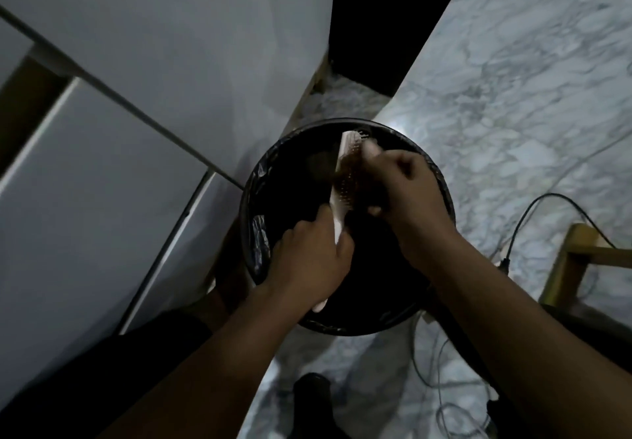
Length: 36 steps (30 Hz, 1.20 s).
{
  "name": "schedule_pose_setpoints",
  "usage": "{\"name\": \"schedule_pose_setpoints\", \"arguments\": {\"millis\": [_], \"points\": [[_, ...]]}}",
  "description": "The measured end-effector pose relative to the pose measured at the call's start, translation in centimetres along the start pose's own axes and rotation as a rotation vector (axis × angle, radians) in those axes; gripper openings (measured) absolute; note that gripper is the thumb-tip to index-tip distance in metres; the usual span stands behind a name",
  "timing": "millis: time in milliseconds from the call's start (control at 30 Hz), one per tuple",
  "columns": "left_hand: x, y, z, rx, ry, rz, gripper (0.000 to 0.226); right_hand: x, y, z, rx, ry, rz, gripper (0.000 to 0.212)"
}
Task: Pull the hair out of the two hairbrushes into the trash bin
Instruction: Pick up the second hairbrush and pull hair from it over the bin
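Observation:
A round black trash bin (260, 199) lined with a black bag stands on the marble floor below me. My left hand (307, 257) is shut on the handle of a pale hairbrush (345, 161), which it holds over the bin with the head pointing away. Brownish hair sits tangled in its bristles. My right hand (407, 188) presses against the bristle side, its fingers curled and pinching at the hair. The pinch itself is hidden by the hand. Only one hairbrush is in view.
White cabinet doors (119, 147) fill the left side, close to the bin. Marble floor (513, 79) spreads to the right. A black cable (533, 206) and thin wires trail near a wooden furniture leg (567, 264) at the right. A dark object (311, 390) lies near my feet.

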State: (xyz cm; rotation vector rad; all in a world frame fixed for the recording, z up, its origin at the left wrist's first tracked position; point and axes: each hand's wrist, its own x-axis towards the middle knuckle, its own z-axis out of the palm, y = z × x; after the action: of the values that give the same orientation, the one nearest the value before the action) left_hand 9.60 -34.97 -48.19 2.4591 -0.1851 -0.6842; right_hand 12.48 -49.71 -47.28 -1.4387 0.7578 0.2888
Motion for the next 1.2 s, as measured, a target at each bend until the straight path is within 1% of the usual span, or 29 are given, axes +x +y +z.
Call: {"name": "schedule_pose_setpoints", "arguments": {"millis": [33,67,133,167,200,300,367,433,467,533,600,667,700,733,800,833,900,967,1000,1100,1200], "points": [[-0.1,0.2,0.0,0.022,-0.011,-0.014,0.02,-0.1,0.2,0.2,-0.148,0.046,-0.081,0.052],[-0.2,0.4,-0.2,0.02,-0.021,-0.021,0.019,-0.2,0.3,0.4,-0.241,0.088,-0.148,0.044],[-0.4,0.7,-0.3,-0.019,-0.029,-0.025,0.02,-0.1,0.5,0.6,-0.272,0.133,-0.191,0.024],[-0.4,0.7,-0.4,-0.046,-0.024,-0.03,0.022,0.0,0.5,0.5,-0.236,0.147,-0.179,0.018],[-0.3,0.7,-0.5,-0.07,-0.019,-0.034,0.023,0.0,0.3,0.4,-0.162,0.147,-0.157,0.017],[0.1,0.4,-0.7,-0.108,-0.021,-0.049,0.025,-0.4,-0.1,0.5,0.239,0.071,-0.013,0.022],[0.4,0.1,-0.7,-0.141,-0.034,-0.055,0.026,-0.6,0.1,0.7,0.37,0.046,0.07,0.02],[0.5,-0.3,-0.7,-0.139,-0.035,-0.062,0.028,-0.4,0.2,0.9,0.446,0.028,0.154,0.007],[0.5,-0.5,-0.8,-0.14,-0.031,-0.065,0.028,-0.4,0.1,1.0,0.477,0.018,0.182,0.007],[0.6,-0.7,-0.9,-0.138,-0.024,-0.07,0.026,-0.2,-0.3,0.9,0.484,0.018,0.205,0.027],[0.5,-0.7,-1.0,-0.08,-0.026,-0.05,0.026,-0.4,-0.8,0.7,0.335,0.049,0.118,0.041],[0.3,-0.3,-0.9,-0.008,-0.045,-0.011,0.026,-0.6,-1.2,0.1,0.058,0.058,-0.098,0.063],[0.2,-0.2,-0.9,0.017,-0.056,0.004,0.026,-0.6,-1.1,-0.2,-0.071,0.037,-0.222,0.07],[0.2,0.0,-0.9,0.03,-0.065,0.014,0.027,-0.6,-1.0,-0.4,-0.185,-0.002,-0.313,0.072],[0.2,0.0,-0.9,0.04,-0.081,0.014,0.028,-0.5,-0.4,-0.4,-0.378,-0.033,-0.381,0.063],[0.2,-0.1,-0.9,0.042,-0.086,0.014,0.028,-0.3,0.0,-0.4,-0.446,0.0,-0.383,0.058],[0.2,-0.1,-0.8,0.043,-0.089,0.018,0.026,-0.1,0.5,-0.2,-0.476,0.089,-0.384,0.041],[0.1,0.0,-0.8,0.026,-0.091,0.009,0.026,0.0,0.8,0.0,-0.424,0.146,-0.388,0.019],[0.1,0.0,-0.8,0.014,-0.089,0.002,0.027,0.1,0.7,0.0,-0.396,0.161,-0.389,0.011],[0.3,0.0,-0.8,-0.042,-0.059,-0.016,0.029,0.1,0.5,0.0,-0.25,0.187,-0.312,0.013],[0.5,0.0,-1.0,-0.097,-0.022,-0.006,0.03,0.1,0.0,0.2,0.059,0.215,-0.131,0.012]]}}
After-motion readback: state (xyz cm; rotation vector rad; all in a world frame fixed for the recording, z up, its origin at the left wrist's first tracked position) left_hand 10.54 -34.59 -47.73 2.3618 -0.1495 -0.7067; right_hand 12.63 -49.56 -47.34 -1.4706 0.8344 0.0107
